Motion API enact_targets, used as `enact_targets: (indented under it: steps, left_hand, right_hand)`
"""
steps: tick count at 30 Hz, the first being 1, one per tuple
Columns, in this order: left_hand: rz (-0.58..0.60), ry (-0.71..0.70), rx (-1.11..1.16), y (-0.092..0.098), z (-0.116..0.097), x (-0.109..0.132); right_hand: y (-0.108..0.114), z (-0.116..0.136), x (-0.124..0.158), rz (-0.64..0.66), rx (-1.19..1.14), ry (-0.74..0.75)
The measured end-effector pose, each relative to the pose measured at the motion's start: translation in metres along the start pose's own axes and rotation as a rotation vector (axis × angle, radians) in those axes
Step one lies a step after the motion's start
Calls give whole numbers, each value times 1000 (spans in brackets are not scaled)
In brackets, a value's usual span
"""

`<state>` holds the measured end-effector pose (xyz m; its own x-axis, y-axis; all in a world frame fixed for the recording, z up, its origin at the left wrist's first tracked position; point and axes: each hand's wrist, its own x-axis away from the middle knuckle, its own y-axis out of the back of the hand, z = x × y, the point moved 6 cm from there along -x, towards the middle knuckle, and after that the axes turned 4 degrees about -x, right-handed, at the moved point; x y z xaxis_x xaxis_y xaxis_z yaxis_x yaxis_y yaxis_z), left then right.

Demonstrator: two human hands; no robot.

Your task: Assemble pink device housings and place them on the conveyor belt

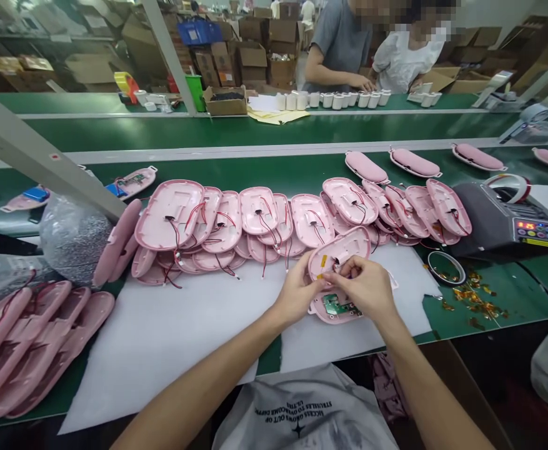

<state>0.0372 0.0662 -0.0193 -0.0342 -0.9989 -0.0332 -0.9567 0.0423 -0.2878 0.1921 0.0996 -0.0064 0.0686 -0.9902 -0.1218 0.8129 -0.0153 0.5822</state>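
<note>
A head-worn camera looks down at a green counter covered in part by a white sheet. The left hand and the right hand meet near the centre of the view, over the white sheet. Together they hold a pink plastic shell half, tilted up on its edge, with a strip of amber tape on its inner face. The left hand's fingers are closed on the shell's lower left edge. The right hand's fingertips are pinched together at the middle of the shell, on something too small to make out. Just below the hands, a second pink shell half lies flat on the sheet, with a green circuit board inside it.

Behind the hands, a long row of pink shell halves with red and black wires leans in overlapping stacks. More pink shells are piled at the near left. To the right stand a grey tape dispenser machine and a roll of amber tape, with amber tape scraps scattered on the counter beside it.

Across the counter, 2 other people work beside a line of small white cylinders. Cardboard boxes are stacked behind them.
</note>
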Motion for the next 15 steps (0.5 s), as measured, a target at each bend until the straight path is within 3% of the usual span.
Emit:
enact_targets:
  steps: [3,6,9,11,13,15]
  left_hand:
    - [4,-40,-97,4,1,-2]
    - [7,-49,-200,7,0,-4]
    - [-18,-86,-308,8,-5,-1]
    - [2,-119,-368,4,-10,5]
    - [98,-191,-451,-4,-17,13]
    - [259,-330,-579,-15,-26,22]
  right_hand:
    - [22,-19,-5,37,-179,-11]
    - [58,-24,-1,-113,-180,29]
    - [86,-9,8,-245,-103,150]
    - [98,13,19,-291,30,342]
    - [99,31,31,-251,193,545]
    - [83,36,39,-29,315,683]
